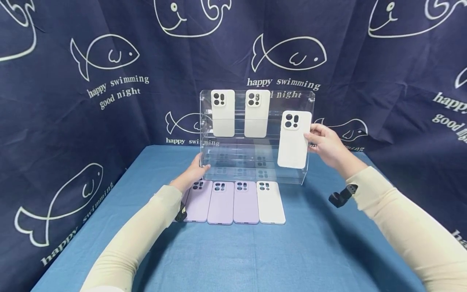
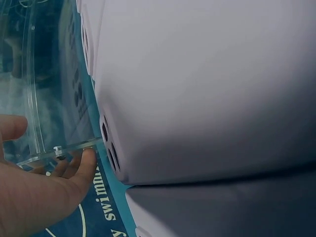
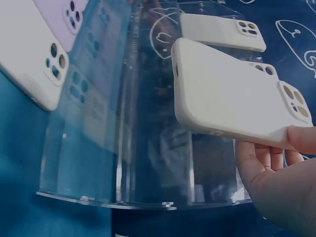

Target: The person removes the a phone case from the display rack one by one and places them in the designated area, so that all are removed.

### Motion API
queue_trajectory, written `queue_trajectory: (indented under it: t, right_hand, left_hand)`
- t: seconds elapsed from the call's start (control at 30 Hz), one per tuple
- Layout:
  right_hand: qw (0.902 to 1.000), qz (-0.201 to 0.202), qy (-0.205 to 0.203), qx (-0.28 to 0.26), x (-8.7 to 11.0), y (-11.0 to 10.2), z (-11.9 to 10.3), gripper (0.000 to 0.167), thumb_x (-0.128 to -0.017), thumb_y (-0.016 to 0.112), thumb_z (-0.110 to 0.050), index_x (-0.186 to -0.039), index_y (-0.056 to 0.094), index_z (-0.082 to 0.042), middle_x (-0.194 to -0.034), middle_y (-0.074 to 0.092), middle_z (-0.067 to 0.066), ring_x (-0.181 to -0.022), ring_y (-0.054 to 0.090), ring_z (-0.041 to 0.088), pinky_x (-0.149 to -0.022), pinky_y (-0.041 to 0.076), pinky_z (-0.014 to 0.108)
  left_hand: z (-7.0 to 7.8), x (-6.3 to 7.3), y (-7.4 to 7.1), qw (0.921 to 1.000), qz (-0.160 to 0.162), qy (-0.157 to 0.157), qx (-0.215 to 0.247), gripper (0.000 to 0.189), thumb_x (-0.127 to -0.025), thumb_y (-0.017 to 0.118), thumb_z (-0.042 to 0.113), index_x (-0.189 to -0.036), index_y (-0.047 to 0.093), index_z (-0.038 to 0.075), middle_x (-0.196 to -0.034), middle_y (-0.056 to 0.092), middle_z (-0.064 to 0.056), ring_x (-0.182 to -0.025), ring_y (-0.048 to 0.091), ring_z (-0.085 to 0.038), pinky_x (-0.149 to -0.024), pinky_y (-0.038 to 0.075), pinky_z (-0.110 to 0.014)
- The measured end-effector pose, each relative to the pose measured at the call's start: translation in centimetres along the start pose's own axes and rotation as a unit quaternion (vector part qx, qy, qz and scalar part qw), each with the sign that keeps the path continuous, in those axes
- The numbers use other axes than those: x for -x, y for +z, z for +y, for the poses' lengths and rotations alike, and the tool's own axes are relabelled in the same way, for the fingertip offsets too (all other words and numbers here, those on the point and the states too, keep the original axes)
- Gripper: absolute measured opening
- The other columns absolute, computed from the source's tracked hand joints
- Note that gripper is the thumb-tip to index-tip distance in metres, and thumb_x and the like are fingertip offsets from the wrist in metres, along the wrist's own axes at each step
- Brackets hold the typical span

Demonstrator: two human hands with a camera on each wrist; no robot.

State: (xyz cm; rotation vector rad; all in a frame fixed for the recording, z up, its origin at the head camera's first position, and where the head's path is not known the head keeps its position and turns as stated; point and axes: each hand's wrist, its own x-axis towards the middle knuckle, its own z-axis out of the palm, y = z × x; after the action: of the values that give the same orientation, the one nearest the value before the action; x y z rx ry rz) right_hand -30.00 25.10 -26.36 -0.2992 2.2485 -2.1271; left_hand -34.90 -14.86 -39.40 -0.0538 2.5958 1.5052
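Note:
In my right hand (image 1: 326, 144) I grip a white phone case (image 1: 294, 140) by its right edge, upright in front of the right end of a clear acrylic display rack (image 1: 237, 152). The right wrist view shows the thumb on the back of the held case (image 3: 232, 94) and the fingers beneath it. Two more white cases, one left (image 1: 223, 115) and one middle (image 1: 257, 115), stand on the rack's upper tier. My left hand (image 1: 193, 170) holds the rack's left side panel, thumb inside and fingers outside, as the left wrist view shows.
Before the rack, a row of cases lies flat on the blue cloth (image 1: 226, 259): several lilac ones (image 1: 220, 205) and a white one (image 1: 271, 205) at the right end. The left forearm passes over the row's left end. Behind hangs a navy fish-print curtain (image 1: 204, 61).

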Motion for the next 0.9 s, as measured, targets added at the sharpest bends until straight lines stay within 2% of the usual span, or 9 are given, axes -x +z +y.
queue_trajectory:
  t: [0.23, 0.43, 0.63, 0.73, 0.9]
  right_hand:
    - [0.9987, 0.008, 0.026, 0.043, 1.1, -0.7, 1.1, 0.012, -0.101, 0.051, -0.016, -0.113, 0.048, -0.017, -0.088, 0.057, -0.012, -0.085, 0.058, 0.002, -0.074, 0.054, 0.021]
    - [0.9982, -0.010, 0.037, 0.046, 1.7, -1.4, 2.1, 0.016, -0.100, 0.051, -0.014, -0.115, 0.047, -0.018, -0.086, 0.063, -0.015, -0.082, 0.061, 0.001, -0.074, 0.055, 0.022]
    - [0.9931, -0.001, 0.091, 0.074, 2.3, -1.9, 3.6, 0.019, -0.100, 0.052, -0.016, -0.116, 0.045, -0.021, -0.085, 0.064, -0.018, -0.081, 0.063, 0.000, -0.075, 0.055, 0.021]
    - [0.9890, 0.007, 0.125, 0.078, 2.7, -1.9, 4.4, 0.030, -0.099, 0.053, -0.016, -0.127, 0.042, -0.011, -0.083, 0.065, -0.018, -0.079, 0.064, 0.000, -0.074, 0.057, 0.022]
    - [0.9818, -0.003, 0.165, 0.095, 3.3, -1.9, 5.7, 0.059, -0.100, 0.051, -0.016, -0.147, 0.022, 0.005, -0.083, 0.063, -0.017, -0.080, 0.063, -0.002, -0.077, 0.057, 0.022]
  left_hand:
    - [0.5, 0.1, 0.0, 1.0000, -0.002, 0.000, 0.000, 0.074, -0.101, 0.049, 0.022, -0.157, 0.001, 0.016, -0.163, 0.003, -0.017, -0.149, 0.007, -0.037, -0.122, 0.009, -0.055]
    - [0.4, -0.1, -0.2, 1.0000, -0.002, -0.003, 0.000, 0.074, -0.102, 0.048, 0.023, -0.157, 0.000, 0.018, -0.163, 0.003, -0.016, -0.150, 0.006, -0.037, -0.122, 0.008, -0.055]
    - [0.2, 0.0, 0.0, 1.0000, -0.001, 0.004, 0.004, 0.074, -0.101, 0.049, 0.022, -0.157, 0.001, 0.017, -0.163, 0.004, -0.016, -0.150, 0.007, -0.037, -0.122, 0.009, -0.055]
    - [0.2, 0.0, 0.1, 0.9999, -0.003, 0.003, 0.013, 0.074, -0.101, 0.049, 0.021, -0.157, 0.001, 0.017, -0.163, 0.004, -0.016, -0.149, 0.007, -0.037, -0.122, 0.009, -0.055]
    - [0.2, -0.3, 0.1, 0.9992, -0.006, -0.007, 0.040, 0.074, -0.101, 0.050, 0.018, -0.157, 0.002, 0.016, -0.163, 0.007, -0.017, -0.150, 0.008, -0.036, -0.122, 0.009, -0.054]
